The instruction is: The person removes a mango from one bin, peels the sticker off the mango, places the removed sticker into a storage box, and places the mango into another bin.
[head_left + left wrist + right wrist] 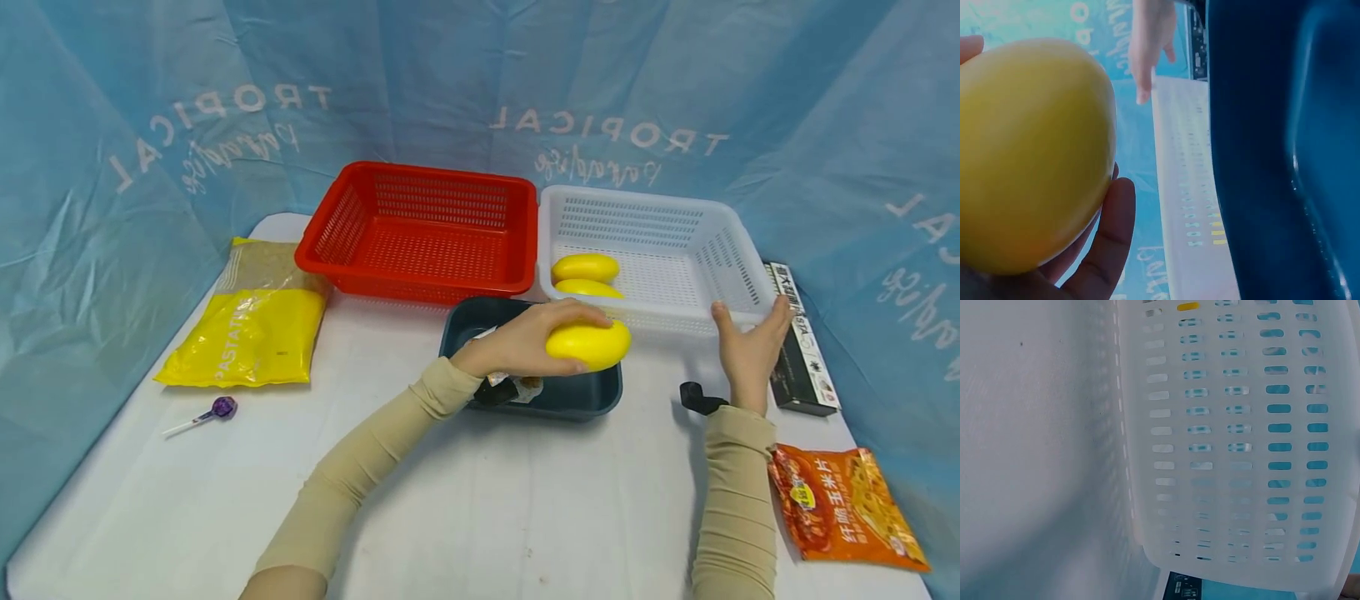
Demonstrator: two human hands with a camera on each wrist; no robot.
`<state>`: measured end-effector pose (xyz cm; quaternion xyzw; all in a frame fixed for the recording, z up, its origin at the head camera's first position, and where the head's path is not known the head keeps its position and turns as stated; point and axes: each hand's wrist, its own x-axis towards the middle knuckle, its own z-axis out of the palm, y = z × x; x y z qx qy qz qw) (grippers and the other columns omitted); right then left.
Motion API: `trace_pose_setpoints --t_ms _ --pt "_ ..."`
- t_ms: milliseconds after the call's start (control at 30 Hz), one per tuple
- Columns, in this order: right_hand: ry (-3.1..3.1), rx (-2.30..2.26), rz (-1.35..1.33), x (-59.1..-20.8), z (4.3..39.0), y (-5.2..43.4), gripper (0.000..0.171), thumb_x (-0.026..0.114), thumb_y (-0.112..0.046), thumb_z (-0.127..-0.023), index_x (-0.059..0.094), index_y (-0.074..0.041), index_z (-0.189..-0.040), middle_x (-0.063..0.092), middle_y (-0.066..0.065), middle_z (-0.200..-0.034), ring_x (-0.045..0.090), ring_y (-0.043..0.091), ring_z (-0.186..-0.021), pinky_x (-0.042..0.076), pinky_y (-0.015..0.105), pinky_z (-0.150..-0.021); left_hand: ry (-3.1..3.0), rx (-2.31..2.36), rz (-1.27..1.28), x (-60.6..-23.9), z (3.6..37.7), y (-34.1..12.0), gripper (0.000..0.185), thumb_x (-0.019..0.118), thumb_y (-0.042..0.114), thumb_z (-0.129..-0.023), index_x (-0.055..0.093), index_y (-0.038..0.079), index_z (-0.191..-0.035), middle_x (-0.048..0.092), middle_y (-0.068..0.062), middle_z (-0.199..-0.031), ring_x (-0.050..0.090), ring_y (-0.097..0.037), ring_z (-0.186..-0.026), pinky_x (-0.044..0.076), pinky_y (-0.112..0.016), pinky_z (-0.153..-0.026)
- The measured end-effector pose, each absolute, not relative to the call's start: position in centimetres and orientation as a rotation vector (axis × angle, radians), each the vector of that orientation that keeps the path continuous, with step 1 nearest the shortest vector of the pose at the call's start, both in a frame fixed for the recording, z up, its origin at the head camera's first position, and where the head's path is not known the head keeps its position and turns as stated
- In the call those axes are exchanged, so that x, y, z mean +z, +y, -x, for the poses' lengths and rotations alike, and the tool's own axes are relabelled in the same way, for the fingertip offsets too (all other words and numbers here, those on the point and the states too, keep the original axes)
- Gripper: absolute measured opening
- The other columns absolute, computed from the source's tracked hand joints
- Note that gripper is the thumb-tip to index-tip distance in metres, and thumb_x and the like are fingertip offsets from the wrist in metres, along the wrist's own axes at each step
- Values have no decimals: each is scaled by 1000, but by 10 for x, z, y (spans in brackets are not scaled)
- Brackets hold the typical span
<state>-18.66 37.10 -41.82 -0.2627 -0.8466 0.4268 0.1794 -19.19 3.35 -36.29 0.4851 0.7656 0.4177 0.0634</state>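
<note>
My left hand (525, 337) grips a yellow mango (588, 343) above the right end of a dark blue tray (558, 398); the left wrist view shows the mango (1029, 156) filling the frame with fingers curled under it. A white basket (652, 258) stands just behind, with two more yellow mangoes (586, 267) lying in its left part. My right hand (746, 350) is open with straight fingers, touching the basket's near right corner. The right wrist view shows only the white basket wall (1235, 437) and the table.
A red basket (423, 229) stands left of the white one. A yellow pasta bag (251, 321) and a purple lollipop (217, 410) lie at the left. A black box (798, 342) and an orange snack packet (843, 504) lie at the right. Blue sheeting surrounds the table.
</note>
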Motion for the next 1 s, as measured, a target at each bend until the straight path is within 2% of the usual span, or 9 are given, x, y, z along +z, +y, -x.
trace_pose_setpoints --t_ms 200,433,767,1000 --pt "-2394 1228 755 -416 186 373 99 54 -57 -90 -10 -22 -156 -16 2 -163 -10 28 -151 2 53 -121 2328 1262 -1393 -355 210 48 54 71 26 -85 54 17 -135 51 -2 -140 49 -15 -114 44 -24 -90" --pt "-2405 1230 740 -418 188 374 103 56 -59 -88 -13 -20 -155 -18 3 -163 -8 30 -151 4 54 -121 2358 1280 -1348 -345 235 64 54 71 23 -85 54 16 -136 49 -5 -142 44 -19 -122 44 -25 -93" --pt "-2652 904 708 -412 184 373 95 36 -62 -95 -15 -5 -152 -20 13 -161 -4 38 -150 12 60 -118 2393 1270 -1180 -327 264 79 55 69 26 -86 51 19 -138 53 -2 -139 51 -18 -106 46 -25 -87" --pt "-2690 792 698 -411 183 376 85 29 -55 -100 -10 -1 -152 -14 16 -162 12 47 -146 23 63 -113 2403 1268 -1035 -318 284 89 53 66 27 -89 49 23 -140 49 -1 -141 50 -19 -110 47 -27 -90"
